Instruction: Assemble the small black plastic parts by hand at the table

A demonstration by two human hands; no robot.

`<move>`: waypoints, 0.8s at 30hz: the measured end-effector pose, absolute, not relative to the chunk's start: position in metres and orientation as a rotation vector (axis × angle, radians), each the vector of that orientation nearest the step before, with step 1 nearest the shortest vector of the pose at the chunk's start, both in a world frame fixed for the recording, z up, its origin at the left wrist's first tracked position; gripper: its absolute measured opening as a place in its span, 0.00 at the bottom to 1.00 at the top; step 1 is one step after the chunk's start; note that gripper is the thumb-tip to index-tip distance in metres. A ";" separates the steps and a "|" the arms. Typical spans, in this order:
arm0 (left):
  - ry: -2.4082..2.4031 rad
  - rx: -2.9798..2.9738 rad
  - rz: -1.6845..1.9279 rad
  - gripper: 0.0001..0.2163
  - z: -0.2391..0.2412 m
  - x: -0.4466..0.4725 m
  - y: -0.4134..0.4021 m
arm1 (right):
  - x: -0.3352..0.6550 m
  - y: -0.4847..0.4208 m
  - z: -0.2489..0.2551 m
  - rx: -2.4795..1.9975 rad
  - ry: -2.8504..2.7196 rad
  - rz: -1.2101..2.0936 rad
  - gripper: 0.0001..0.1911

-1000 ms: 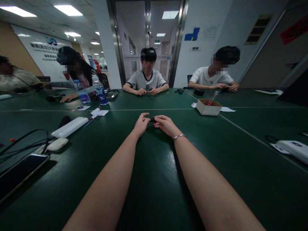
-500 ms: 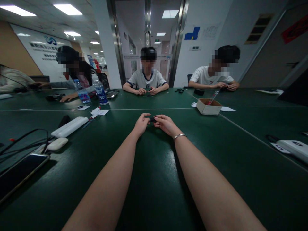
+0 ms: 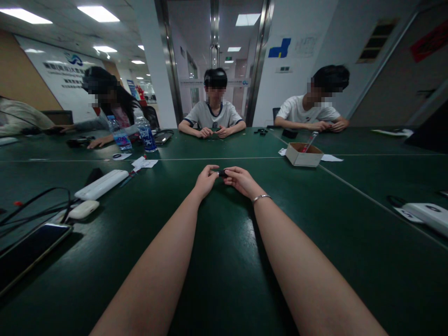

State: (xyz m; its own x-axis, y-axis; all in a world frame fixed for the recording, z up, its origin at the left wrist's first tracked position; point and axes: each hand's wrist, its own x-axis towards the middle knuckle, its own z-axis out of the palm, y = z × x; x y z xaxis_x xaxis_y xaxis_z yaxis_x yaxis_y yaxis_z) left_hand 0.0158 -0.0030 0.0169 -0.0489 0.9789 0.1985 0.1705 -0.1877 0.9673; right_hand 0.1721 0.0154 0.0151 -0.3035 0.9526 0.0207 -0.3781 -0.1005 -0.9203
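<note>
In the head view, both my hands are out over the dark green table (image 3: 224, 224). A small black object (image 3: 222, 173), too small to name for sure, sits between my fingertips. My right hand (image 3: 242, 181) pinches its right side between thumb and fingers; a silver bracelet (image 3: 262, 199) circles that wrist. At the object's left end, my left hand (image 3: 207, 180) has its thumb against the tip, with the index finger stretched above it. The fingers cover much of the object.
To the left lie a white power strip-like block (image 3: 101, 184), a white case (image 3: 84, 209), black cables and a phone (image 3: 31, 252). Two bottles (image 3: 146, 135) stand farther back. An open box (image 3: 304, 156) is ahead right. Several people sit across the table.
</note>
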 end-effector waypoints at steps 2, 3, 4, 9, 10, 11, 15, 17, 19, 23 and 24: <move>1.274 1.440 1.322 0.11 0.017 0.016 -0.003 | 0.172 0.015 0.016 -0.777 -1.098 1.626 0.07; 1.271 1.438 1.321 0.12 0.017 0.016 -0.003 | 0.172 0.015 0.016 -0.775 -1.102 1.625 0.07; 1.272 1.439 1.320 0.11 0.018 0.016 -0.003 | 0.172 0.015 0.016 -0.774 -1.103 1.623 0.07; 1.295 1.410 1.307 0.12 0.017 0.016 -0.003 | 0.172 0.014 0.017 -0.775 -1.095 1.622 0.06; 1.289 1.414 1.300 0.12 0.017 0.015 -0.003 | 0.173 0.014 0.017 -0.773 -1.102 1.625 0.06; 1.281 1.425 1.295 0.12 0.017 0.015 -0.003 | 0.173 0.014 0.017 -0.769 -1.108 1.627 0.06; 1.277 1.458 1.304 0.12 0.015 0.014 -0.002 | 0.173 0.014 0.016 -0.755 -1.116 1.627 0.07; 1.279 1.462 1.302 0.12 0.014 0.013 -0.002 | 0.173 0.014 0.016 -0.752 -1.123 1.633 0.06; 1.269 1.481 1.306 0.12 0.013 0.013 -0.001 | 0.174 0.014 0.017 -0.756 -1.122 1.637 0.06; 1.269 1.472 1.310 0.12 0.014 0.014 -0.002 | 0.173 0.014 0.017 -0.768 -1.097 1.634 0.06; 1.270 1.464 1.303 0.11 0.015 0.014 -0.002 | 0.172 0.014 0.017 -0.771 -1.096 1.634 0.06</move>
